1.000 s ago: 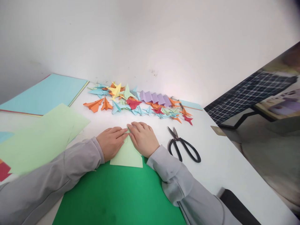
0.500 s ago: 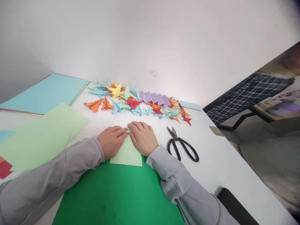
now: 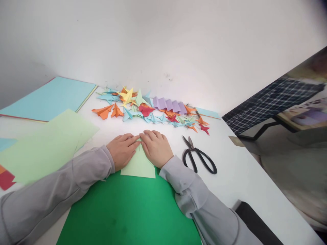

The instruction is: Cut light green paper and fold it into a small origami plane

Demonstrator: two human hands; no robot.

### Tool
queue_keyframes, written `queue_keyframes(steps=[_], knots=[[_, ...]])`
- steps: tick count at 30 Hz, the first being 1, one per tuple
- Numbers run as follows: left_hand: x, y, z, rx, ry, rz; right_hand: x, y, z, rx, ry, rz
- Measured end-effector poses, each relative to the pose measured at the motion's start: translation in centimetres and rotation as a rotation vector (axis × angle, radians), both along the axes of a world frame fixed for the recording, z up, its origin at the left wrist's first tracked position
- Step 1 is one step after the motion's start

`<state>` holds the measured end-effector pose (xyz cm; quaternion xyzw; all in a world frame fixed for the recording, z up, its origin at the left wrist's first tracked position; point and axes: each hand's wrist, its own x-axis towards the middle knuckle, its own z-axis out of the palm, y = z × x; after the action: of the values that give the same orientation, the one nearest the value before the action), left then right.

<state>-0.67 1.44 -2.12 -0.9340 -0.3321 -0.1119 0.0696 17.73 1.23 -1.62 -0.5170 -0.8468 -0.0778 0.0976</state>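
A small pale green paper (image 3: 139, 167), folded to a point at its far end, lies partly on a large dark green sheet (image 3: 127, 211). My left hand (image 3: 122, 151) lies flat on its left fold, fingers stretched out toward the tip. My right hand (image 3: 156, 147) presses flat on the right fold, fingertips meeting the left ones at the point. Both hands cover the paper's upper half. Grey sleeves reach to both wrists.
Black scissors (image 3: 198, 159) lie shut just right of my right hand. A heap of several coloured folded paper shapes (image 3: 150, 110) runs along the wall. Light green sheets (image 3: 48, 144) and a light blue stack (image 3: 51, 98) lie at the left. The table edge runs down the right side.
Both hands stay pressed on the pale green paper; only the view has shifted slightly, so everything sits a little higher in the picture.
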Motion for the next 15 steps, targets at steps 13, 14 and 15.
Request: queue_keyframes(steps=[13, 14, 15], knots=[[0.23, -0.20, 0.08, 0.049, 0.063, 0.036, -0.05, -0.06, -0.15, 0.009, 0.006, 0.003], [0.23, -0.22, 0.17, 0.048, 0.073, 0.035, -0.06, -0.06, -0.17, 0.009, 0.006, 0.003], [0.24, -0.23, 0.27, 0.049, 0.079, 0.034, -0.06, -0.07, -0.19, 0.009, 0.006, 0.002]])
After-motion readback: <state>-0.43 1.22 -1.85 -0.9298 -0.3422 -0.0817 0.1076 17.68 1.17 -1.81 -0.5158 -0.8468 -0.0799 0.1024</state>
